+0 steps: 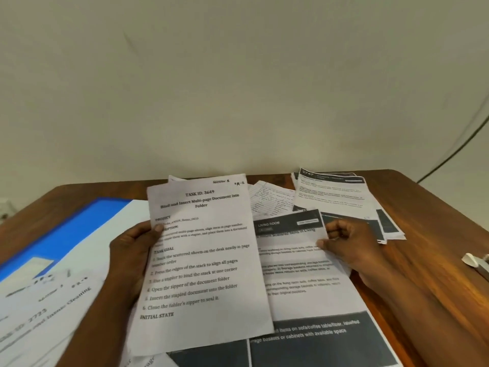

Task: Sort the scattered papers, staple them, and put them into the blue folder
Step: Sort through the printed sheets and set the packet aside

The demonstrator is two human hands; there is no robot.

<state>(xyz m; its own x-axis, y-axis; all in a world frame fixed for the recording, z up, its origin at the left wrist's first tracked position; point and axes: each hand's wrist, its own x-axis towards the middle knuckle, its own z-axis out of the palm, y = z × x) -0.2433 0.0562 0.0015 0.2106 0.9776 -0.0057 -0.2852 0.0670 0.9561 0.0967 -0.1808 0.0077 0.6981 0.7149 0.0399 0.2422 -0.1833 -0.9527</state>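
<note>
While the left hand (132, 250) grips a white printed sheet (201, 260) by its left edge, lifted above the wooden table (428, 260), the right hand (349, 242) pinches a dark-banded page (299, 263) on the scattered papers (341, 202); the glossy blue folder (76, 229) lies flat at left, partly covered by sheets

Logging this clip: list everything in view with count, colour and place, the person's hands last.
Task sheet: one, white, centre, held up by its left edge.
Living Room sheet: one, white with dark bands, right of the task sheet.
Loose papers: several, white and dark, far right of the table.
Blue folder: one, left, partly under papers.
Stapler: one, pale metallic, right edge, identity uncertain.
Table: one, brown wood.
Left hand: grip on the task sheet.
Right hand: pinches the Living Room sheet.
</note>
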